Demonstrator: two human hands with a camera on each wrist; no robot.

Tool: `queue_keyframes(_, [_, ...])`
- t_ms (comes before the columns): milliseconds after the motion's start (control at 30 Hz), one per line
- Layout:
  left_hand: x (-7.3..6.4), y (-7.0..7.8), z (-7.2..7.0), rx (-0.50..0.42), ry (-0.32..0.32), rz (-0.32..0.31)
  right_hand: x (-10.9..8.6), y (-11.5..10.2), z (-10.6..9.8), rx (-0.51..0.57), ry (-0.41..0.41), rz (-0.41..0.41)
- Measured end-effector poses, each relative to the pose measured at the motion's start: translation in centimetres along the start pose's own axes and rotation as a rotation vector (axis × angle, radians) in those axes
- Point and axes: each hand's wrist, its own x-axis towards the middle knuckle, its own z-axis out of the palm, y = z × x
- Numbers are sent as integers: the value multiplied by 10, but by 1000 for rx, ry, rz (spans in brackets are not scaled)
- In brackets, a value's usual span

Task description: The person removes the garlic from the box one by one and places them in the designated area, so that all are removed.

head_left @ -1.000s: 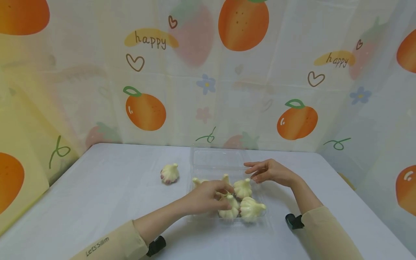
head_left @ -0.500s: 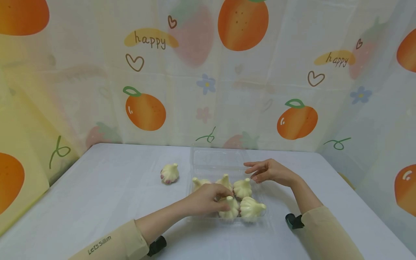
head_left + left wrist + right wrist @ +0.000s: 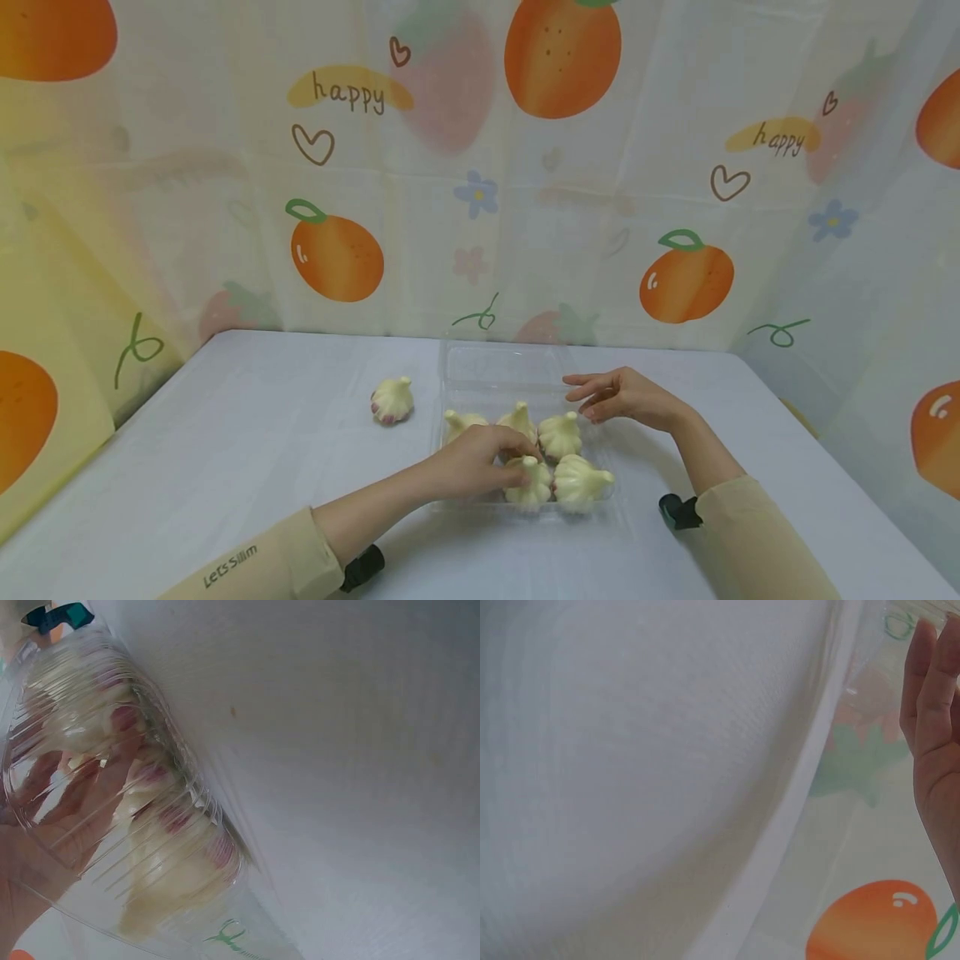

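A clear plastic clamshell box (image 3: 495, 503) lies with its lid (image 3: 498, 365) folded back. Inside sit several pale garlic bulbs, among them a bulb (image 3: 581, 485) at the front right and another (image 3: 561, 437) behind it. My left hand (image 3: 474, 462) reaches into the box, its thumb and fingers around the front middle garlic bulb (image 3: 531, 487). Through the box wall the left wrist view shows these fingers (image 3: 112, 769) against the bulbs' purplish bases. At the box's right rear rim my right hand (image 3: 626, 396) is held with relaxed fingers and no garlic in them.
A single garlic bulb (image 3: 392, 402) stands on the white-covered table (image 3: 262, 433), left of the box. A fruit-printed curtain (image 3: 420, 267) hangs right behind the table's far edge. Dark wrist cameras (image 3: 363, 568) stick out under both sleeves.
My left hand has dipped slightly into the box, and its fingers have drawn back a little, so more of the bulbs behind shows. My right hand has stayed put.
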Motion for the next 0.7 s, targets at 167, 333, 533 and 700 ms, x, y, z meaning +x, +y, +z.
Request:
queue_keyframes(167, [0, -1, 1, 23, 1, 12, 0, 0, 0, 7, -3, -1])
queue_keyframes(333, [0, -2, 1, 22, 9, 20, -1, 0, 0, 0, -3, -5])
queue_keyframes(533, [-2, -2, 1, -8, 28, 5, 0, 0, 0, -3, -7, -7])
queue_keyframes(700, [-2, 0, 1, -23, 60, -27, 0, 0, 0, -7, -5, 0])
